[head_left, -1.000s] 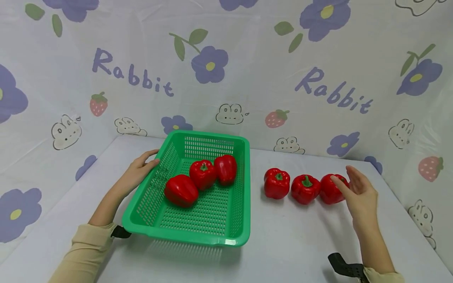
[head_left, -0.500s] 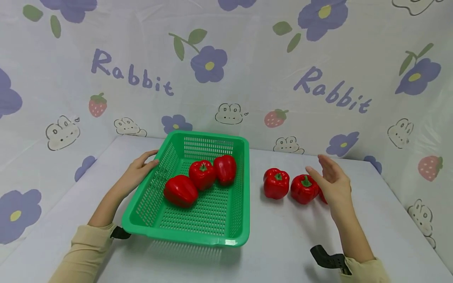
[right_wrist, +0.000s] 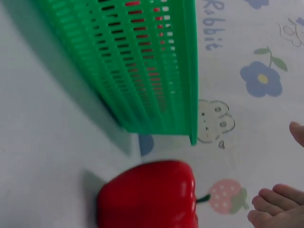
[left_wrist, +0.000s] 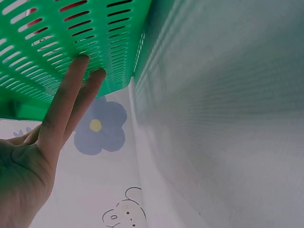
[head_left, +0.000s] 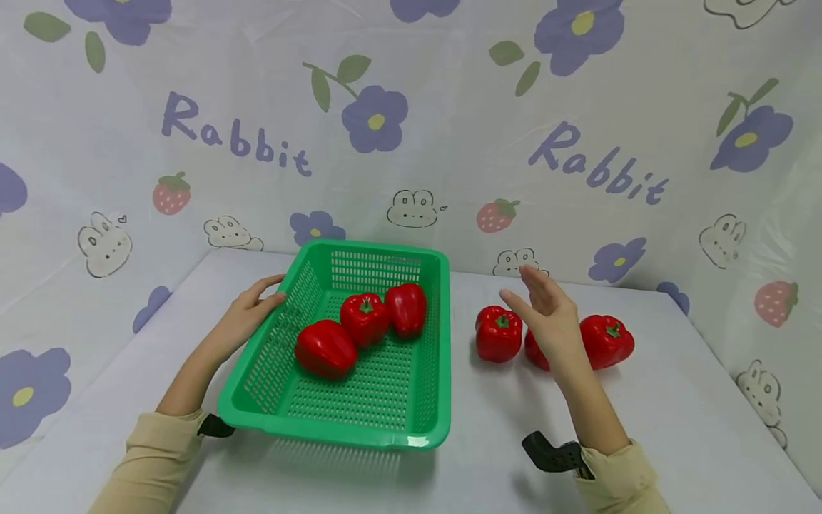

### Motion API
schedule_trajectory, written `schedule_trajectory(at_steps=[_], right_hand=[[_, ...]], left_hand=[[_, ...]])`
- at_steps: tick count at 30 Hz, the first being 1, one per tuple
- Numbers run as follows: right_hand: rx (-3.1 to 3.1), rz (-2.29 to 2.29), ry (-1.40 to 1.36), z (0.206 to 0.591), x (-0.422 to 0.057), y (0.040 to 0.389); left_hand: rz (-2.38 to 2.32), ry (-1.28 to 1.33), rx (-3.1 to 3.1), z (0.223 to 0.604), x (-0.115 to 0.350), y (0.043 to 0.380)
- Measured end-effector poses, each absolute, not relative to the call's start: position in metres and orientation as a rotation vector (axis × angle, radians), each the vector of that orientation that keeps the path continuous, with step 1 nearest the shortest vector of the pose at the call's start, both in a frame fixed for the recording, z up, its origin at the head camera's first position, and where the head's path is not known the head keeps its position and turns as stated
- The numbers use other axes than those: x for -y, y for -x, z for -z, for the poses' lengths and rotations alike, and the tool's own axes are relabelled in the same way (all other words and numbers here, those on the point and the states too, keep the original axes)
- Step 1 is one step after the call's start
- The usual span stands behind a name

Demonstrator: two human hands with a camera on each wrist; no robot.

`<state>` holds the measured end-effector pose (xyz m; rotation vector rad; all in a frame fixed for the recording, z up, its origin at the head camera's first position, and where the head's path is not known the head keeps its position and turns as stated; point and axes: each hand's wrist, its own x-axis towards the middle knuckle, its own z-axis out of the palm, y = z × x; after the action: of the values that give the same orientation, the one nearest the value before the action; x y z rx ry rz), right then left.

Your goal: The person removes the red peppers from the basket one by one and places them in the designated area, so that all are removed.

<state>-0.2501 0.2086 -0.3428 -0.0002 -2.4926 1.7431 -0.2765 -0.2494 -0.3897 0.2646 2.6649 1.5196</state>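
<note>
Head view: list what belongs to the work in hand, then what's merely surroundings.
Likely in the job: green perforated basket; three red bell peppers inside it; three red bell peppers outside it; left hand; right hand.

Merely around: white tabletop; rabbit-print backdrop; black wrist mounts.

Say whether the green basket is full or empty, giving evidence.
Partly filled, neither full nor empty: in the head view, three red peppers lie inside the green basket, with bare space beside them.
</note>
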Motion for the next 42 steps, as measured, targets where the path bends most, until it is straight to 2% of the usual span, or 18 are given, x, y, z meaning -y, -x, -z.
schedule_trajectory(at_steps=[21, 42], right_hand=[[2.405, -1.960, -0.310, 0.311, -0.138, 0.260], [2.333, -2.015, -0.440, 0.296, -0.086, 0.263]], left_hand=[[-1.507, -0.263, -2.661, 0.387, 0.250, 0.275], [-1.503, -0.272, -2.661, 0.388, 0.250, 0.277]])
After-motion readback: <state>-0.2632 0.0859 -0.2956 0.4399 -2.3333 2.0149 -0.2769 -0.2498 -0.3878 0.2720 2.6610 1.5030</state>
